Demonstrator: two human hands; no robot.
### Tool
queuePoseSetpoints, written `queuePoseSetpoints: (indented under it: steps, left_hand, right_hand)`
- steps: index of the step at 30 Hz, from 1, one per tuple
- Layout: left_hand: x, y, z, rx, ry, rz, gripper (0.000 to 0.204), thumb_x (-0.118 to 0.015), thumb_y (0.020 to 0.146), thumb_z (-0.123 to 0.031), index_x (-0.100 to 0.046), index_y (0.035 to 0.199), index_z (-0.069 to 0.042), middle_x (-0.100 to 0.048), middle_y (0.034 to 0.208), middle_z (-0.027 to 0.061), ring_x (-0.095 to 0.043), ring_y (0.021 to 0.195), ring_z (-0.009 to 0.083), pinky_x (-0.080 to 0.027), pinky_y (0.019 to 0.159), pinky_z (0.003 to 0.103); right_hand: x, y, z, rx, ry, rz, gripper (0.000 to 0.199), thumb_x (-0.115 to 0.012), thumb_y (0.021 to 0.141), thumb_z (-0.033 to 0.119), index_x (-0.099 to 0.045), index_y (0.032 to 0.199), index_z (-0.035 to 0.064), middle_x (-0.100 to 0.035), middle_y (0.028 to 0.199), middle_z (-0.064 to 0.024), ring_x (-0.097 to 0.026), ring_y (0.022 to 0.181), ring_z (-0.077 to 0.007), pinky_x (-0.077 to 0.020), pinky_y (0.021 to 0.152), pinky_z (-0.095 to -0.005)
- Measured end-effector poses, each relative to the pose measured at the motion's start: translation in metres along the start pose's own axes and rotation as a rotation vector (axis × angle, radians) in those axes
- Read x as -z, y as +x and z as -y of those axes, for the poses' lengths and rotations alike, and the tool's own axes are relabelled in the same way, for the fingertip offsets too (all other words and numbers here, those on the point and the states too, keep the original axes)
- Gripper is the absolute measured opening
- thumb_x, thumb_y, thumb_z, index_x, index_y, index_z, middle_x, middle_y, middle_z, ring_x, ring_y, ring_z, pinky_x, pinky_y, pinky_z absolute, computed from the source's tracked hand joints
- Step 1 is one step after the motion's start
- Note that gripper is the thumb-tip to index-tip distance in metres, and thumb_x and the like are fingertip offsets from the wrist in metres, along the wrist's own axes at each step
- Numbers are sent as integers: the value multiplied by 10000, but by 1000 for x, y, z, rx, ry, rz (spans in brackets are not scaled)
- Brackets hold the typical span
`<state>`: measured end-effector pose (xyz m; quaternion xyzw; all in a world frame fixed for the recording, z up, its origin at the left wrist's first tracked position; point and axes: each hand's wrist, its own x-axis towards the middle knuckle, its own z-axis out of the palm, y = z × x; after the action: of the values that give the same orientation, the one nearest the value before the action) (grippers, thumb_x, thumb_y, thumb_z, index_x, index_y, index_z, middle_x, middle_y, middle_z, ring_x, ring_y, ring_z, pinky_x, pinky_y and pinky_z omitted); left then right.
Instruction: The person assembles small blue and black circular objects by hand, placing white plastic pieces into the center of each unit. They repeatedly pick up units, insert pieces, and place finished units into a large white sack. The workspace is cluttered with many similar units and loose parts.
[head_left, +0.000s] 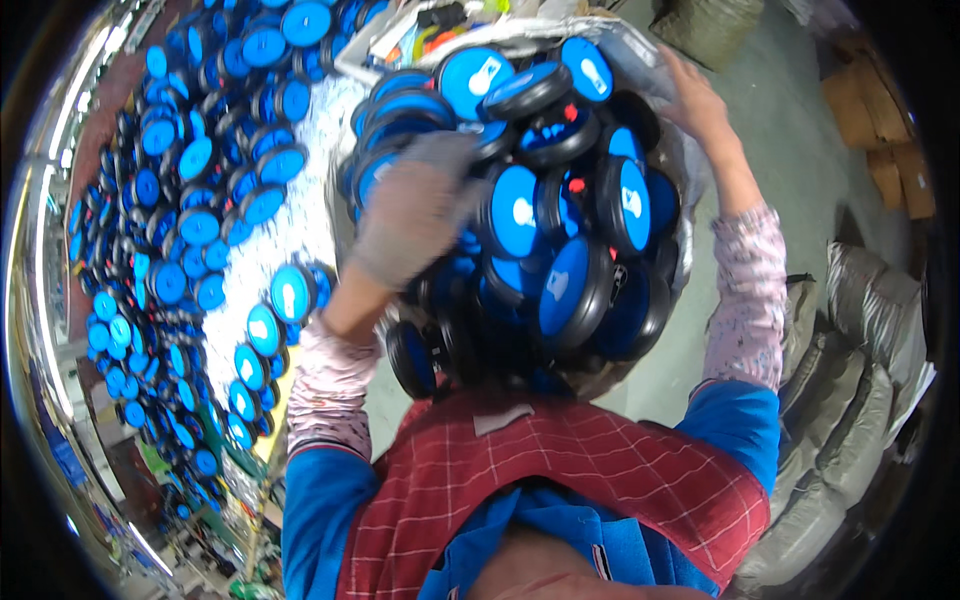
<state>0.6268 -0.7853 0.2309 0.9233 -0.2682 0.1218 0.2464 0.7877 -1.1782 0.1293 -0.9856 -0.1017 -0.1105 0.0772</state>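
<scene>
Standing there, I saw the whole left side was a sea of blue-and-black discs (190, 190), spread over a white surface (290, 215), loads of them lying flat or leaning on each other. Moving right, the person's left hand (415, 210), in a grey glove, was pressed down on top of a heaped pile of the same discs (560, 200), fingers spread flat over them rather than clenched around any one, so not really gripping. That pile sat in a clear plastic bag (655, 60) right in front of the person's chest, discs tipped every which way. Further right, the bare right hand (695, 100) was up at the bag's far rim, fingers curled on the plastic edge, pinching it. Over on the far right some grey sacks (860, 330) slumped on the floor.
</scene>
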Motion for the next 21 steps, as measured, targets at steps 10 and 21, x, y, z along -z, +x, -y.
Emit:
queuePoseSetpoints:
  steps: [10, 21]
  left_hand:
    - [-108, -360, 97, 1176, -296, -53, 564, -642, 911, -484, -598, 1170, 15, -666, 1084, 250, -644, 1027, 385, -474, 940, 449]
    - [-72, -338, 45, 1080, -1132, -176, 345, -565, 992, -333, -678, 992, -6, -673, 858, 57, -637, 761, 139, -524, 718, 288]
  right_hand:
    - [-17, -317, 2, -391, 655, 114, 685, -545, 824, -51, -358, 1479, 15, -592, 1289, -157, -600, 1112, -219, -464, 947, -302]
    - [11, -425, 232, -1324, 1246, 600, 425, -589, 964, 351, -620, 1005, -70, -654, 767, -100, -610, 599, -162, -522, 535, -278]
